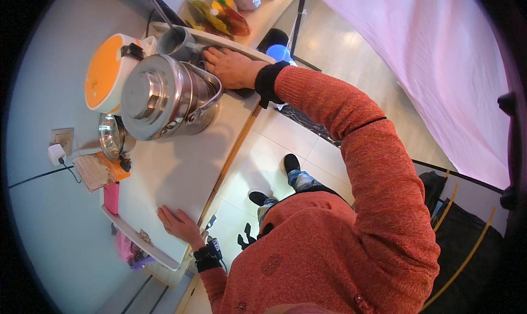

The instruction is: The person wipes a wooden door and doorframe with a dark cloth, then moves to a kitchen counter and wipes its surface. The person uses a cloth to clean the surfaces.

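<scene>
My left hand (179,226) rests palm down on the bare front part of the white tabletop (164,182), its thumb apart from the fingers, with nothing visible in it. At the far end of the table, my right hand (231,68) lies back up between the raised rim (243,49) and a lidded stainless steel pot (197,104). Something dark shows around its fingers and under the wrist; whether I grip it is hidden. Just beyond the fingertips stands a grey mug (176,44) with a long utensil in it. The pot's bail handle (208,101) hangs down close to my right hand.
An orange-lidded white appliance (108,73) stands behind the pot by the wall. Nearby are a steel bowl (110,137), an orange packet (96,170) and a white plug-in charger (57,153). A pinwheel (222,17) lies past the rim. A pink curtain (424,58) hangs at right.
</scene>
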A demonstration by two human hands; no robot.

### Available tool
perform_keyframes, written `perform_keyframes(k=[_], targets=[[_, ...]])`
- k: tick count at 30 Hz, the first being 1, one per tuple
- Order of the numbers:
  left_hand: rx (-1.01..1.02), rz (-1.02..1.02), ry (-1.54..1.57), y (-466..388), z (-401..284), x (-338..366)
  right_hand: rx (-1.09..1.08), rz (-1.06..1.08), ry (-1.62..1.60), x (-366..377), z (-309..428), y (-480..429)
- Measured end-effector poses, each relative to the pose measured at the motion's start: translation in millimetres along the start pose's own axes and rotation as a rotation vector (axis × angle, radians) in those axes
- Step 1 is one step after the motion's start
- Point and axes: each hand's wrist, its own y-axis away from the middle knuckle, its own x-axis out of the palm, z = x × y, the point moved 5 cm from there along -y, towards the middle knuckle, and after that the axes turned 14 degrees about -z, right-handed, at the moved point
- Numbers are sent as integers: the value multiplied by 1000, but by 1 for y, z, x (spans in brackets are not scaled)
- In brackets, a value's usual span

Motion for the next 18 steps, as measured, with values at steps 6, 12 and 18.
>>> perform_keyframes(k=[6,12,18], targets=[[61,-44,-41,2,3,-13,19,15,-108,15,3,-15],[37,-85,76,4,10,-15,30,-40,-72,1,12,1],[36,-108,58,5,8,-11,142,27,-126,-46,22,65]])
